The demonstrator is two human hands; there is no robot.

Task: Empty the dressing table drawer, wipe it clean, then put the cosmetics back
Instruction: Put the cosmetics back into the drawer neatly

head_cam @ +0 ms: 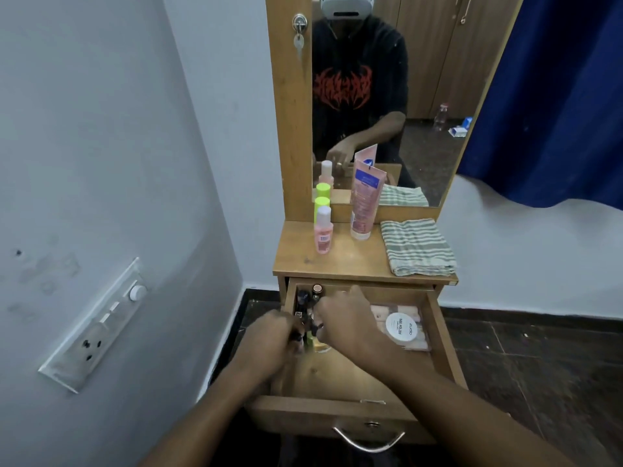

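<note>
The fingers of the left hand (269,342) and right hand (347,320) curl out of sight among small dark bottles (308,313) in the drawer (440,335); what each grips cannot be told. Labels between the fingers are unreadably small. The right hand hides part of a pale pack (404,311) right of the fingers.

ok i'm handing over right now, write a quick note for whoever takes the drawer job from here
Left hand: curled round one of the small bottles at the drawer's left side.
Right hand: pinching a cap in the same cluster.
Drawer: pulled open; on its right, a white tub lies on a pink packet.
Table top: pink bottle, green-capped bottle, pink tube, folded striped cloth.
Done: some cosmetics are out.
Left: likely finish emptying, wipe, refill; whether it was wiped cannot be told.
</note>
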